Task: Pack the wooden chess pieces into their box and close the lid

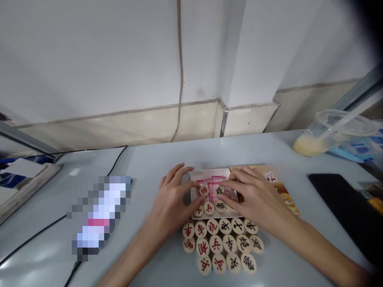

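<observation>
In the head view, my left hand (173, 197) reaches over an open white box (196, 174). Its thumb and index finger pinch a round Chinese chess piece with a red character (204, 190). My right hand (254, 195) comes in from the other side, pinching a Chinese chess piece with a black character (219, 191). Both pieces are above the box, where a folded paper with pink lines (223, 179) lies. A row of pieces (209, 207) sits along the box's near side, its ends partly covered by my fingers. More Chinese chess pieces (216, 244) stand in rows just in front.
A printed box lid (287, 195) lies partly under my right hand. Farther right are a black phone-like slab (338, 207) and a plastic cup with yellow drink (311, 143). At left, a blurred-out lit device (101, 215) has a cable attached. A wall closes off the table's back.
</observation>
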The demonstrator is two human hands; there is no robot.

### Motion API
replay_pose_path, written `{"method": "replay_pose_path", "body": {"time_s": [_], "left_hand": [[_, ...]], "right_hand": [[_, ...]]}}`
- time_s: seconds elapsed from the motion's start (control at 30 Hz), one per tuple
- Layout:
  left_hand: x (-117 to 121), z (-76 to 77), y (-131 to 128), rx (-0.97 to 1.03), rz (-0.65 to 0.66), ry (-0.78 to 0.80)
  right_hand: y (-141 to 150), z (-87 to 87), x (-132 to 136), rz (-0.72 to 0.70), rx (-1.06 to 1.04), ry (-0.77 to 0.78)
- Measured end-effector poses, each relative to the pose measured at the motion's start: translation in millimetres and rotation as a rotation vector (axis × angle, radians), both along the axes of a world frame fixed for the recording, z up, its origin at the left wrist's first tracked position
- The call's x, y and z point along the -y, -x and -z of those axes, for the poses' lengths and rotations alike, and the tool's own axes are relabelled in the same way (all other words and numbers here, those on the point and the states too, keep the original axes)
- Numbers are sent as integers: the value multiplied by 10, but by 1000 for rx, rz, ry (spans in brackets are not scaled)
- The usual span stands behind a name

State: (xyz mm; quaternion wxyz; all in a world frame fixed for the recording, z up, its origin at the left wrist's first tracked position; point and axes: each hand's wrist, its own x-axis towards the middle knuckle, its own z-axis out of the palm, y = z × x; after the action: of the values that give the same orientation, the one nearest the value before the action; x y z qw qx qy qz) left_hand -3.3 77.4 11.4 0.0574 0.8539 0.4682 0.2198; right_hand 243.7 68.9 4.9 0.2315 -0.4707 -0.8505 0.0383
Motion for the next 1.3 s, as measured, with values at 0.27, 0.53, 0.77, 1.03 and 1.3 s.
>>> {"method": "replay_pose_path", "body": {"time_s": [0.27,0.53,0.77,1.03,1.3], "left_hand": [[-4,57,-22,78,23,5],[22,-5,-23,102,59,-45],[58,-42,-61,49,67,-47],[24,-12,-57,45,49,-22],[15,25,-56,68,70,2]], "right_hand": [[49,1,-5,-8,-24,-7],[40,19,-12,-3,-13,-21],[51,-16,17,-12,-26,-14],[30,1,2,-30,-12,-23],[57,-21,3,-98,15,-43]]}}
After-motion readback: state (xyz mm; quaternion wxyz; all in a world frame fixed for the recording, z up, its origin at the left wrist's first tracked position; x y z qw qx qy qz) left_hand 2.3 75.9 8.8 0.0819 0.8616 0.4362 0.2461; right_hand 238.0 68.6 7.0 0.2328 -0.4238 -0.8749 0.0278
